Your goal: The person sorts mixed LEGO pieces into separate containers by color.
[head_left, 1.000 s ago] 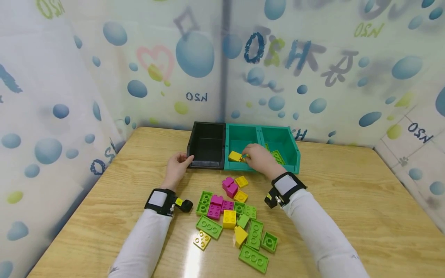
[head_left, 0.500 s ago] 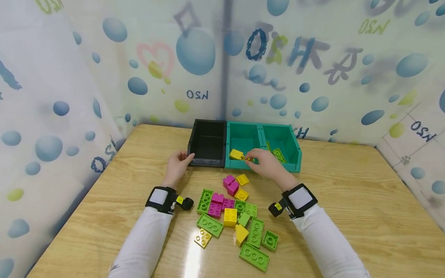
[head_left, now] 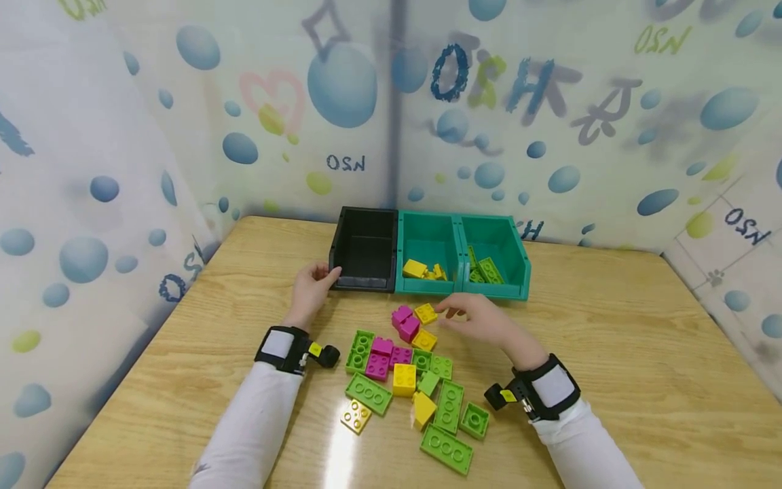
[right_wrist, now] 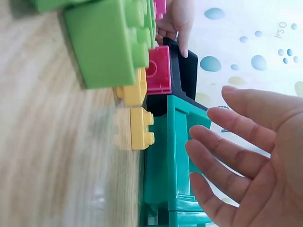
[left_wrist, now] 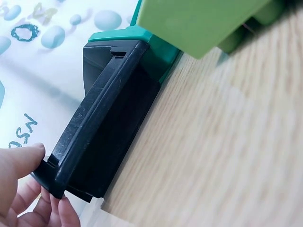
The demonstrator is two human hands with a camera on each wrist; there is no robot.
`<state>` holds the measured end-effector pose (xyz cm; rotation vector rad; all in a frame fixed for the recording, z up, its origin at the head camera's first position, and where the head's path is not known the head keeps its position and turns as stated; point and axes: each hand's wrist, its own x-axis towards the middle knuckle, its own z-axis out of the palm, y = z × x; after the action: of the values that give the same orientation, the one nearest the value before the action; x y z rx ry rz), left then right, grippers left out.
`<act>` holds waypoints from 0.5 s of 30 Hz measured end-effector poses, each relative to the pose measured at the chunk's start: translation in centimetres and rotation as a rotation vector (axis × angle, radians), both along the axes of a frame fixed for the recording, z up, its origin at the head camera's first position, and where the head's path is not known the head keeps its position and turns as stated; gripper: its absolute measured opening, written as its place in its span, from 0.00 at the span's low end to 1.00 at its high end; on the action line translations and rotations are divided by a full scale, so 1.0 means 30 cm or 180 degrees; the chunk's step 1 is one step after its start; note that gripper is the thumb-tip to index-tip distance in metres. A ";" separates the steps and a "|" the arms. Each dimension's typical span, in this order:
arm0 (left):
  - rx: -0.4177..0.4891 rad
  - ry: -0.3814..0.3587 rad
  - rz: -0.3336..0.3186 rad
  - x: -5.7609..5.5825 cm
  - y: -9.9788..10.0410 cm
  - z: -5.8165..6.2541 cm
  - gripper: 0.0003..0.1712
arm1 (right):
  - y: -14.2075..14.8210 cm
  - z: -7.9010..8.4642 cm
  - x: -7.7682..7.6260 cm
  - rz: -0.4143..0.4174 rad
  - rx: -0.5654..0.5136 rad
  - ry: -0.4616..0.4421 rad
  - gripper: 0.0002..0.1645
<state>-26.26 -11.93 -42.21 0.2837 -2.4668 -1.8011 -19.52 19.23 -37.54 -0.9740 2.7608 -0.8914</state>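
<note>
My left hand (head_left: 310, 292) grips the front left corner of the black bin (head_left: 365, 284), thumb on top of the rim and fingers beneath, as the left wrist view shows. With fingers spread and nothing in it, my right hand (head_left: 482, 320) hovers just right of a yellow brick (head_left: 425, 313). Beside that brick lie magenta bricks (head_left: 406, 323) and another yellow brick (head_left: 424, 341). Yellow pieces (head_left: 416, 269) sit inside the middle teal bin (head_left: 427, 288). Green bricks (head_left: 490, 270) lie in the right teal bin (head_left: 519, 288).
Nearer the front, a loose cluster of green, magenta and yellow bricks covers the wooden table (head_left: 214, 326), including a yellow block (head_left: 404, 380) and a long green brick (head_left: 447, 448). The three bins stand side by side against the patterned curtain (head_left: 342, 88).
My right hand has let go of a yellow piece in the middle teal bin and moved back toward me, out over the table. The left hand stays on the black bin.
</note>
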 end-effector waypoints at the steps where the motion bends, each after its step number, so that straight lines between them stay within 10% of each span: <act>1: 0.0007 0.0003 0.0003 0.000 0.000 0.001 0.17 | 0.002 -0.003 0.007 0.0037 -0.0016 0.0050 0.17; 15: 0.0023 -0.0066 -0.0018 0.000 -0.007 0.005 0.18 | -0.003 -0.054 0.047 0.0226 0.0169 0.0062 0.14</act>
<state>-26.25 -12.16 -42.06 0.2978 -2.4777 -1.8190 -18.13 19.13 -39.15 -1.0700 2.7316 -0.7986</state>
